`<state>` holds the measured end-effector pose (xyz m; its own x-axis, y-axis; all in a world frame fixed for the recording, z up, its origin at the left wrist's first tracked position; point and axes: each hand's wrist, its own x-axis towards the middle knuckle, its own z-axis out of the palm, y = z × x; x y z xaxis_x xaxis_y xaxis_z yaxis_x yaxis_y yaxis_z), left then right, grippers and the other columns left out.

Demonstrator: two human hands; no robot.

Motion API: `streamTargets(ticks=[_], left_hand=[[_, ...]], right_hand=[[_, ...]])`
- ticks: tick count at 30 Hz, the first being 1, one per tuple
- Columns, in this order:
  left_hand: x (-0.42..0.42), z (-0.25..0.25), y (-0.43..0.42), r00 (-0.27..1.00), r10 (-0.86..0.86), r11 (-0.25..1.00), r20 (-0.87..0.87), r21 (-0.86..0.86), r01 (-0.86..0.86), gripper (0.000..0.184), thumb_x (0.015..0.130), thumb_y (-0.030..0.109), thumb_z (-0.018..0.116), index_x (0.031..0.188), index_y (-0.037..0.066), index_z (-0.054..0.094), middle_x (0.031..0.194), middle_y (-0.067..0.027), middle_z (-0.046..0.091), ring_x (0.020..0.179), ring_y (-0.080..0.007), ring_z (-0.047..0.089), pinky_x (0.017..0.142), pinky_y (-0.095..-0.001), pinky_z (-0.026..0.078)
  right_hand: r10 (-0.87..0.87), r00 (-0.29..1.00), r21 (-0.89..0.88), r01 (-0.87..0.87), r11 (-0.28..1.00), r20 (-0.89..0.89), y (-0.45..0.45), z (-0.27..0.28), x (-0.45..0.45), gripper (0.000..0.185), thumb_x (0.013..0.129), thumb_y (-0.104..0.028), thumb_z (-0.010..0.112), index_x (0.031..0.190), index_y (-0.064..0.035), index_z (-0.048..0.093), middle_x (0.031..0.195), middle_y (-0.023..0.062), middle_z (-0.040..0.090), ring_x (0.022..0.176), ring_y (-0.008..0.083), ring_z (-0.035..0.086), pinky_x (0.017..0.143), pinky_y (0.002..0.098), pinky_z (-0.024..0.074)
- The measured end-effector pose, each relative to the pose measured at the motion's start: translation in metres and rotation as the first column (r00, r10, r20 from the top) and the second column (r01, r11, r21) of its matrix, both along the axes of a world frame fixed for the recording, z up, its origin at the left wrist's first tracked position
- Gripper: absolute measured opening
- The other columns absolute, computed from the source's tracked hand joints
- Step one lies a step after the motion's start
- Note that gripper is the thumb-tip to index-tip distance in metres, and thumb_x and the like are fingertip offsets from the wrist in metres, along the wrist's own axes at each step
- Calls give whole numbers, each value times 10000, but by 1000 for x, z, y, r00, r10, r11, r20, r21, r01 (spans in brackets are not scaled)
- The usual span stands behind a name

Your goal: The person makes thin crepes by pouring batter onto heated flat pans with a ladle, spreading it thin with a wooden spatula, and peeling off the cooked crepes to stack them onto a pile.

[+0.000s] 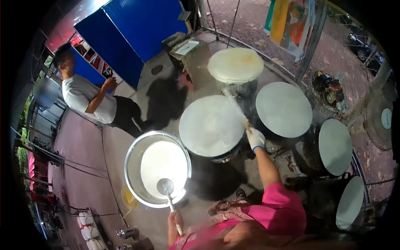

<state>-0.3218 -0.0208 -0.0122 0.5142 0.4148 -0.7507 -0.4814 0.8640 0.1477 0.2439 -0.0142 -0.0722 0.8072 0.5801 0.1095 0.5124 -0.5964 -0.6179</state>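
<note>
Okay, five round griddles [284, 110]: one central griddle [206, 129], one far griddle [236, 65], three to the right. Bare left hand [175, 218] wrapped around one ladle [165, 186]; its bowl hangs inside the single metal pot [132, 164], over white liquid [160, 162]. Gloved right hand [255, 138] gripping one tool [246, 124] by its handle, at central griddle's right edge; tool's head blurred, can't tell type. One other person [89, 98], white shirt, stands left beyond pot.

Dimly lit fisheye view, black curved borders, bright glare on the metal pot [134, 166], dark shadow [166, 98] above it, whitish blur to its upper right
</note>
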Motion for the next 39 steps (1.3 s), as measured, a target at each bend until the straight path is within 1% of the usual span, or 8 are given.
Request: streamTargets(ticks=[6, 8, 17, 22, 27, 30, 33, 39], left_hand=[[11, -40, 47, 997, -13, 983, -71, 183, 26, 302, 856, 204, 455, 582, 143, 344, 493, 45, 326, 369, -56, 290, 322, -187, 267], [57, -6, 75, 993, 64, 987, 102, -153, -48, 328, 872, 185, 460, 574, 137, 330, 485, 29, 330, 354, -61, 291, 302, -199, 266], [220, 35, 123, 1000, -15, 985, 18, 172, 12, 154, 848, 57, 474, 761, 111, 358, 555, 12, 367, 396, -67, 344, 320, -181, 314], [302, 14, 114, 910, -71, 822, -410, 493, 286, 123, 823, 69, 452, 862, 110, 343, 580, -6, 358, 428, -124, 366, 347, -237, 315], [252, 22, 100, 952, -128, 990, 277, -15, 137, 363, 873, 240, 511, 568, 145, 338, 464, 50, 300, 348, -83, 307, 309, -214, 267], [185, 50, 36, 984, -63, 956, -166, 274, 107, 219, 916, 324, 453, 731, 217, 404, 475, 32, 308, 322, -72, 275, 267, -188, 229], [145, 19, 45, 919, 0, 934, 395, -327, 141, 369, 922, 339, 437, 628, 131, 357, 472, 12, 300, 329, -75, 266, 270, -217, 228], [86, 17, 59, 692, 194, 919, 695, -375, 119, 461, 926, 393, 412, 595, 86, 318, 470, 0, 303, 346, -97, 277, 307, -230, 259]], right_hand=[[454, 882, -417, -369, 831, 125, -19, 44, -30, 287, 838, -407, 481, 958, -202, 641, 782, 143, 622, 713, 328, 605, 648, 438, 478], [335, 932, -284, -287, 915, 140, -36, 18, -10, 290, 867, -410, 434, 1037, -251, 607, 836, 175, 624, 726, 366, 606, 648, 452, 479], [83, 996, -339, -69, 938, 27, -84, 15, -28, 347, 851, -438, 473, 1049, -181, 595, 865, 201, 602, 766, 381, 593, 670, 480, 468], [255, 967, -398, -227, 889, 17, -91, 6, -105, 331, 851, -423, 491, 1077, -204, 593, 956, 209, 593, 793, 381, 588, 686, 477, 453], [280, 958, -215, -286, 934, -58, -90, 37, -131, 314, 818, -397, 553, 1015, -166, 633, 901, 186, 625, 832, 358, 597, 724, 444, 479], [452, 881, 70, -464, 883, 142, -114, 46, -126, 283, 792, -351, 610, 979, -143, 651, 877, 182, 633, 786, 354, 604, 696, 430, 486], [338, 939, 23, -337, 941, -67, -106, 51, -154, 367, 767, -264, 664, 1075, -73, 611, 956, 178, 636, 843, 348, 613, 743, 412, 488], [483, 752, 280, -396, 875, -448, -60, 32, -182, 345, 774, -209, 680, 1014, 28, 608, 865, 143, 659, 770, 162, 601, 723, 297, 465]])
